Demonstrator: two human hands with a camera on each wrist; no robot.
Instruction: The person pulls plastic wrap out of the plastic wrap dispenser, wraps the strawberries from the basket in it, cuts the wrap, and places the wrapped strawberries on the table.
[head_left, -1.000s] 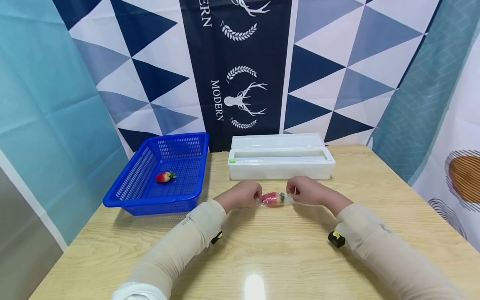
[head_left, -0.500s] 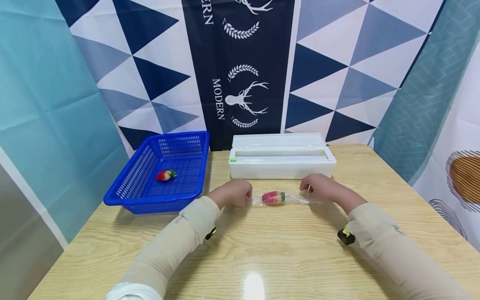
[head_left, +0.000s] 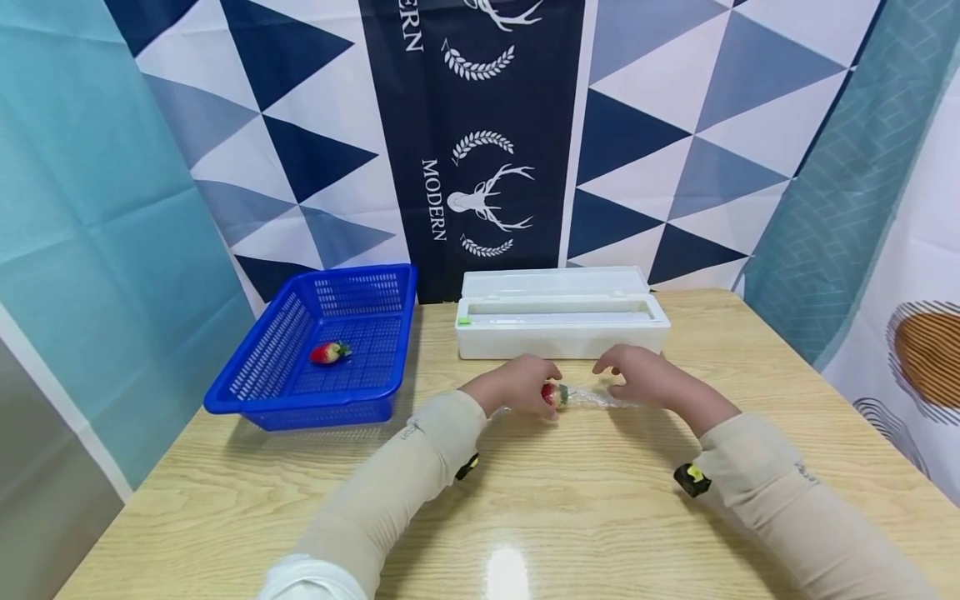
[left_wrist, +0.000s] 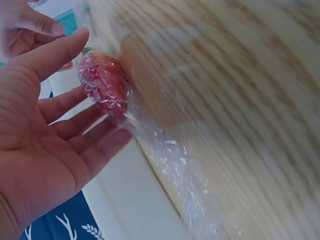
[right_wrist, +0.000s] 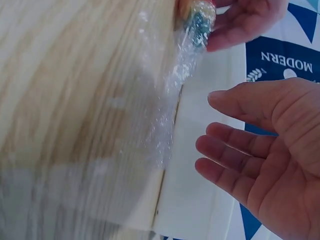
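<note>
On the table in the head view lies a strawberry [head_left: 553,394] wrapped in clear plastic film. My left hand [head_left: 519,386] is around its near-left side, thumb and fingers apart. In the left wrist view the fingertips lie beside the wrapped strawberry [left_wrist: 104,84], at least close to touching, and the thumb stands off it. A twisted tail of plastic film [left_wrist: 185,182] trails from its tip. My right hand [head_left: 643,380] hovers to the right over the other tail. The right wrist view shows its fingers loosely bent, holding nothing, beside the crumpled plastic film [right_wrist: 162,120].
Behind the hands stands a white cling film box [head_left: 562,341] with its lid raised. A blue plastic basket [head_left: 315,406] at the left holds one unwrapped strawberry [head_left: 328,352]. The wooden table [head_left: 570,517] extends toward me, and a patterned cloth hangs behind it.
Both hands first drew apart, stretching the film tails out from the strawberry. My left hand then let go of its tail and moved right to the strawberry; the right hand's fingers spread.
</note>
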